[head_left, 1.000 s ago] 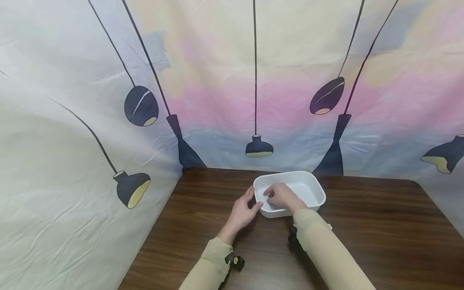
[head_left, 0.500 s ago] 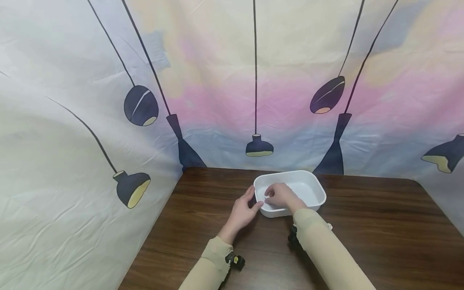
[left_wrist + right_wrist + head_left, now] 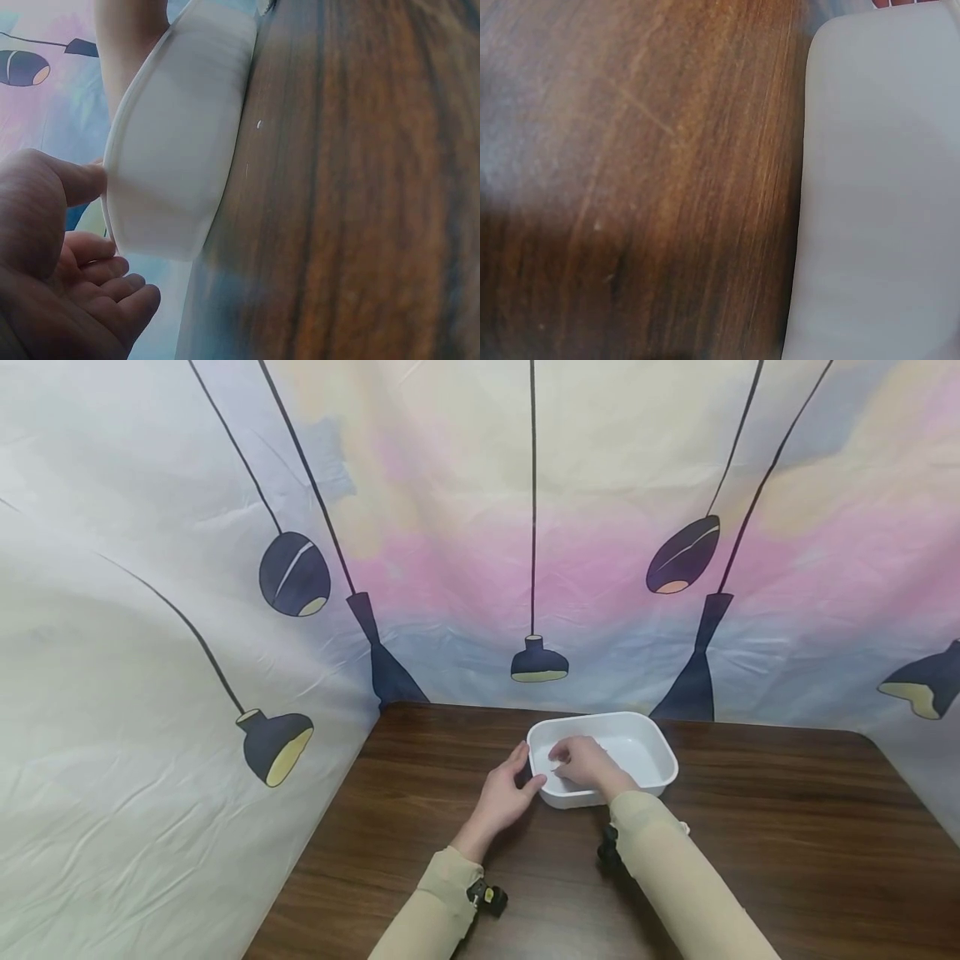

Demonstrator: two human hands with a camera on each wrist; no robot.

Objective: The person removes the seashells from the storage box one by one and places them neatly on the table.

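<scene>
A white rectangular tub (image 3: 637,752) with rounded corners stands near the back of the table. My left hand (image 3: 501,797) is at its near left corner. The thumb touches the rim and the other fingers lie spread along the outside of the left end. In the left wrist view the left hand's (image 3: 67,247) thumb meets the edge of the tub (image 3: 172,142), and several fingers are loosely bent beside it. My right hand (image 3: 588,762) reaches inside the tub, fingers curled low at its left part. A tiny pale sliver may be at those fingertips; it is too small to tell.
The brown wood-grain table (image 3: 787,827) extends to both sides and in front of the tub. A fabric backdrop (image 3: 465,543) printed with hanging lamps rises behind and at the left. A small black wrist camera (image 3: 487,897) sits at the left cuff.
The right hand's fingertips have shifted slightly inside the tub and drawn closer together. The left hand and tub keep their places; the head view has moved a little.
</scene>
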